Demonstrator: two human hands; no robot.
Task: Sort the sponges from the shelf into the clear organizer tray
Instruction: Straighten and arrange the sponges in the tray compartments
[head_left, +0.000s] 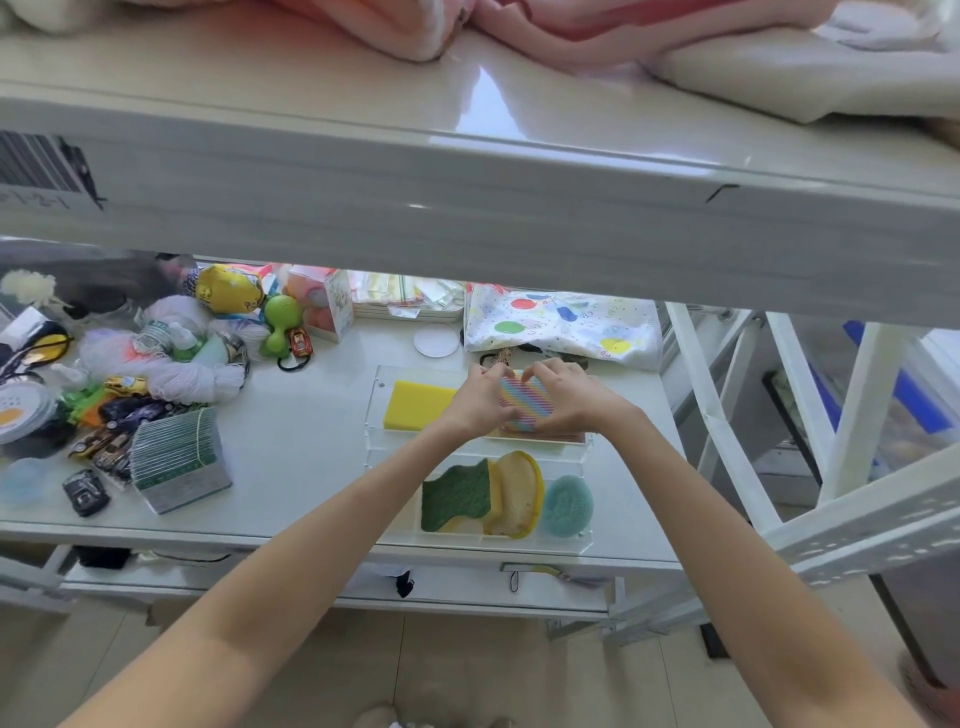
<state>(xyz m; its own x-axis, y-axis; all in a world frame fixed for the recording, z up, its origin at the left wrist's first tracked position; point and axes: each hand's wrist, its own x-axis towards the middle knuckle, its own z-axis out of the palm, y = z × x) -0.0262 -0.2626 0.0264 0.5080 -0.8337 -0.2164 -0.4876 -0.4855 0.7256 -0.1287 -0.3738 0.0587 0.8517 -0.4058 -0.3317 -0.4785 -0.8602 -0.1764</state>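
Left hand (480, 397) and right hand (563, 397) both pinch the striped sponge (523, 404) over the tray's (375, 415) far compartment. Squeezed crooked, it could spring out. At nine o'clock lies the yellow sponge (418, 405); at six o'clock, green (456, 499), mesh (514, 493) and teal scrubbers (567, 506).

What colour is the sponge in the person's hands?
The sponge has thin rainbow stripes: pink, yellow, green and blue. The head view shows it, held by both hands.
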